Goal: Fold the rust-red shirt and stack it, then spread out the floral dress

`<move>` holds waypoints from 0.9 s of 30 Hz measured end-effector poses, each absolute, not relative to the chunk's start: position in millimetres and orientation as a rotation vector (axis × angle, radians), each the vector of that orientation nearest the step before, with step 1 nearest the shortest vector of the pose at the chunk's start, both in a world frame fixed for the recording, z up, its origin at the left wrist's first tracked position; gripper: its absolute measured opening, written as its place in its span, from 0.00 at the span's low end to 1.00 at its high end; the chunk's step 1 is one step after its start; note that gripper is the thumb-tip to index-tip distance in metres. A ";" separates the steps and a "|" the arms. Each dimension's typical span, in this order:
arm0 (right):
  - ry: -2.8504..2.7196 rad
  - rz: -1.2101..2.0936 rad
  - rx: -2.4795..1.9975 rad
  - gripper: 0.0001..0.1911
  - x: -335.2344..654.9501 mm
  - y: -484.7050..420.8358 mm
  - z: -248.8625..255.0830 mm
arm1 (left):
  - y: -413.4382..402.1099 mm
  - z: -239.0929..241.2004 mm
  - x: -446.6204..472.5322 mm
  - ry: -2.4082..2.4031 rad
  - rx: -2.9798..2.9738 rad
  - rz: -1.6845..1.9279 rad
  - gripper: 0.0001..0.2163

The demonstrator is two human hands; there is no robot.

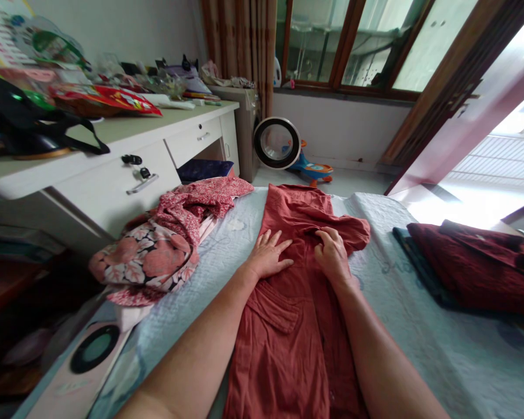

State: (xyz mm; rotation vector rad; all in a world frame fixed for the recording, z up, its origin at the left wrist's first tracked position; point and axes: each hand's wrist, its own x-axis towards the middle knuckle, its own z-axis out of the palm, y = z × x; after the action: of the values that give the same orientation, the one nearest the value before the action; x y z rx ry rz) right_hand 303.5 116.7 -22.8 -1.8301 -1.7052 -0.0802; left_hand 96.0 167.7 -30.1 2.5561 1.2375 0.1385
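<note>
A rust-red shirt (283,361) with a flap pocket is spread lengthwise on the bed in front of me, its far part bunched and a fold sticking out to the right. My left hand (268,256) lies flat on the cloth above the pocket, fingers spread and holding nothing. To its right, my right hand (333,253) has its fingers curled on the shirt, gripping a bit of fabric near the sideways fold. Part of the cloth under both hands is hidden.
Patterned clothes (152,256) lie heaped on the left, beside a white desk (109,192) loaded with clutter. Folded dark red clothing (475,262) is stacked on the right of the pale bedsheet (375,349). Beyond the bed are a round fan-like object (276,143) and a blue-orange ride-on toy (312,169).
</note>
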 end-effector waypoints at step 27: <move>-1.925 -0.035 -1.942 0.24 277.2 110.5 -18.1 | 167.2 -42.3 100.2 1.447 2.579 0.213 0.34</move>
State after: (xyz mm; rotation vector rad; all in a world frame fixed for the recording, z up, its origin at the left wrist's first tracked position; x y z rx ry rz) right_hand 277.2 110.5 -18.1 -1.9418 -1.9254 -0.0350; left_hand 100.2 167.2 -42.3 2.5789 1.4474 0.2134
